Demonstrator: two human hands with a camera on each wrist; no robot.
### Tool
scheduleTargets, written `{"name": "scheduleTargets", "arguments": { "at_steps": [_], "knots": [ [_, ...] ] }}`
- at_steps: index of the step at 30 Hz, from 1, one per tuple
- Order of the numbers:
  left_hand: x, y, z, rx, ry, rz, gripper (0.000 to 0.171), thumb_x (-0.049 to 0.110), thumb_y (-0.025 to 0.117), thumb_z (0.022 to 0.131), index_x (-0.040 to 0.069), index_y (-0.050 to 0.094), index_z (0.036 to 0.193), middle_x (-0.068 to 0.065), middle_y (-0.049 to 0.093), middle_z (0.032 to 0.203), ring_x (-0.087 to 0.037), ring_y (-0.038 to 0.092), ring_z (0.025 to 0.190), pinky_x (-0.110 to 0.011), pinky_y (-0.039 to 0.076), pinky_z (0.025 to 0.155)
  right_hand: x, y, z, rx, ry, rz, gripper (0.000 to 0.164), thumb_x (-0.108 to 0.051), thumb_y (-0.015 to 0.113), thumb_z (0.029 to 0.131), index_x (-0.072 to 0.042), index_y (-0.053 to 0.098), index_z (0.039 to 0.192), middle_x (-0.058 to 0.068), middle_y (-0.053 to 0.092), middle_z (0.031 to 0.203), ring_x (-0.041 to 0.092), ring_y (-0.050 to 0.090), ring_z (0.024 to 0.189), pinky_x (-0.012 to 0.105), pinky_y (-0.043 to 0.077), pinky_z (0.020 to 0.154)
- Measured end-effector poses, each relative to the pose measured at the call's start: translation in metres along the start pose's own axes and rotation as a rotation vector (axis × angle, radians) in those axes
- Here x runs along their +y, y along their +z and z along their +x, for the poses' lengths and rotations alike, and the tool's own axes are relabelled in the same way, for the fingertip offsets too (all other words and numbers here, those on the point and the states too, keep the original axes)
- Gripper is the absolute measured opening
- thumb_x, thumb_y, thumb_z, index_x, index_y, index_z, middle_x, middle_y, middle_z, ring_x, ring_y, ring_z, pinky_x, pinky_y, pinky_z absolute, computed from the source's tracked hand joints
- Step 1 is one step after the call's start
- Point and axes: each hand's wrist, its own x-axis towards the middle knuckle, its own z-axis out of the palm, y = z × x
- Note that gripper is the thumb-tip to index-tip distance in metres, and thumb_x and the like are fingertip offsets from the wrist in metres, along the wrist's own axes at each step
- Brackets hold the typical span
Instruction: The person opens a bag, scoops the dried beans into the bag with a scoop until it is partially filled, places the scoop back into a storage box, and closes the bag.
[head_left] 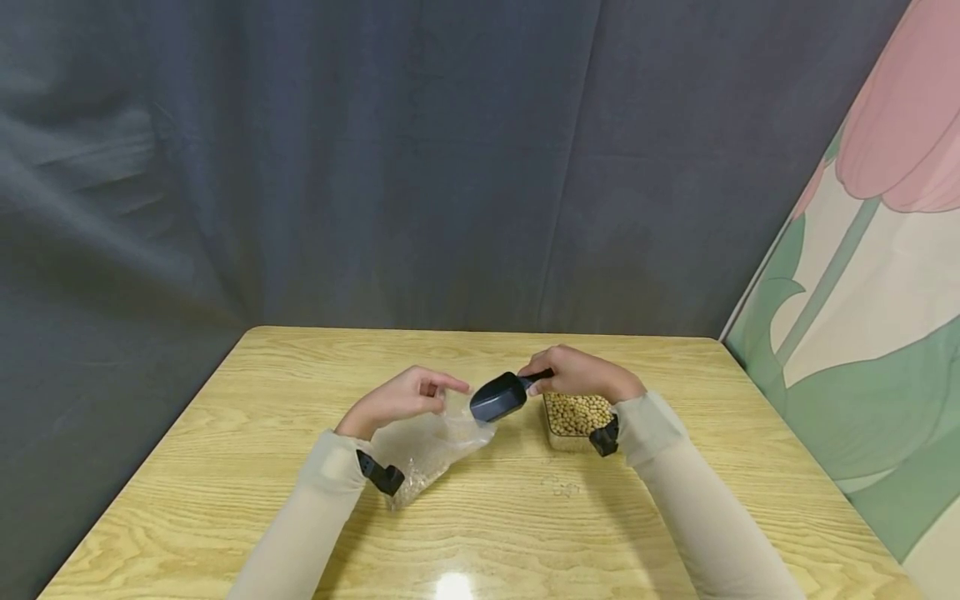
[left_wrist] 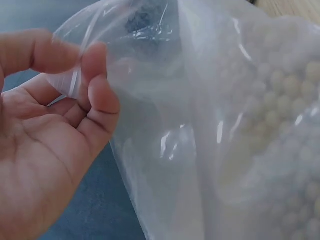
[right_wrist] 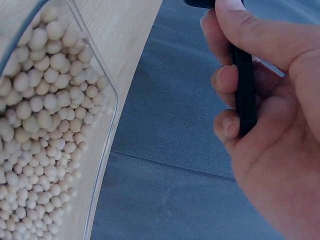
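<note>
My left hand pinches the top edge of a clear zip bag between thumb and fingers. Pale soybeans show through the bag's side in the left wrist view. My right hand grips the handle of a black scoop. The scoop's bowl tilts down toward the left at the bag's mouth, and no beans can be made out in it. Below the right hand stands a clear square container holding many soybeans.
A few small clear bits lie on the wooden table in front of the container. Behind the table hangs a dark curtain. On the right is a wall panel with a painted tulip.
</note>
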Motion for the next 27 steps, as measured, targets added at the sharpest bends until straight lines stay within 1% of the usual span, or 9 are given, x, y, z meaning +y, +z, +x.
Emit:
{"name": "scheduleTargets", "arguments": {
  "at_steps": [3,5,7,10,12,14,21,24,27],
  "knots": [
    [-0.002,0.000,-0.001,-0.011,-0.006,-0.012,0.041,-0.006,0.051,0.088,-0.008,0.056,0.129,-0.006,0.058,0.076,-0.007,0.038,0.058,-0.027,0.040,0.067,0.000,0.000,-0.001,0.008,0.041,0.025,0.035,-0.015,0.065,0.091,-0.004,0.065,0.124,0.012,0.067,0.119,0.020,0.064,0.101,0.032,0.051,0.080],
    [-0.003,0.000,-0.001,-0.017,-0.012,-0.018,0.041,-0.005,0.052,0.088,-0.008,0.056,0.130,0.001,0.052,0.069,-0.008,0.042,0.060,-0.028,0.041,0.068,0.001,-0.001,-0.003,0.016,0.062,0.037,0.036,-0.017,0.065,0.090,-0.004,0.065,0.124,0.013,0.065,0.122,0.024,0.063,0.107,0.036,0.052,0.085],
    [-0.004,0.001,-0.002,-0.022,-0.012,-0.023,0.041,-0.004,0.053,0.088,-0.008,0.056,0.129,-0.003,0.058,0.072,-0.010,0.045,0.063,-0.029,0.043,0.070,0.002,-0.001,-0.004,0.024,0.082,0.048,0.037,-0.018,0.067,0.090,-0.006,0.065,0.125,0.012,0.064,0.124,0.025,0.062,0.111,0.039,0.052,0.089],
    [-0.005,0.001,-0.003,-0.026,-0.007,-0.028,0.041,-0.004,0.053,0.089,-0.009,0.055,0.129,-0.018,0.067,0.094,-0.015,0.048,0.066,-0.031,0.045,0.071,0.005,-0.002,-0.005,0.034,0.095,0.061,0.039,-0.020,0.068,0.089,-0.007,0.064,0.126,0.012,0.064,0.126,0.026,0.061,0.113,0.041,0.050,0.091],
    [-0.006,0.002,-0.004,-0.028,0.001,-0.022,0.040,-0.004,0.053,0.089,-0.009,0.055,0.129,-0.025,0.065,0.112,-0.019,0.048,0.067,-0.033,0.046,0.071,0.006,-0.003,-0.007,0.043,0.098,0.075,0.040,-0.021,0.067,0.089,-0.008,0.063,0.127,0.012,0.063,0.127,0.026,0.061,0.114,0.042,0.050,0.092],
    [-0.007,0.002,-0.004,-0.029,0.003,-0.017,0.039,-0.004,0.051,0.090,-0.008,0.056,0.128,-0.025,0.061,0.123,-0.021,0.048,0.067,-0.034,0.047,0.071,0.008,-0.003,-0.010,0.054,0.085,0.077,0.040,-0.021,0.066,0.091,-0.008,0.063,0.128,0.013,0.063,0.127,0.027,0.060,0.115,0.043,0.050,0.092],
    [-0.010,0.003,-0.005,-0.014,-0.015,-0.025,0.036,-0.004,0.050,0.090,-0.004,0.062,0.124,-0.029,0.065,0.098,-0.027,0.046,0.067,-0.037,0.045,0.072,0.018,-0.007,-0.021,0.109,0.070,0.070,0.037,-0.023,0.065,0.091,-0.007,0.065,0.125,0.014,0.063,0.126,0.031,0.058,0.117,0.048,0.047,0.096],
    [-0.012,0.002,-0.006,-0.002,-0.018,-0.031,0.036,-0.005,0.051,0.090,-0.004,0.062,0.124,-0.029,0.066,0.097,-0.025,0.048,0.068,-0.037,0.046,0.073,0.022,-0.009,-0.027,0.126,0.093,0.068,0.036,-0.023,0.064,0.092,-0.007,0.065,0.124,0.015,0.063,0.126,0.031,0.059,0.116,0.049,0.047,0.095],
    [-0.012,0.002,-0.007,0.007,-0.022,-0.031,0.036,-0.005,0.051,0.090,-0.003,0.062,0.124,-0.028,0.066,0.097,-0.019,0.047,0.066,-0.035,0.045,0.071,0.029,-0.010,-0.032,0.142,0.112,0.064,0.037,-0.023,0.064,0.091,-0.007,0.065,0.124,0.016,0.063,0.125,0.032,0.059,0.115,0.049,0.047,0.094]
  ]
}}
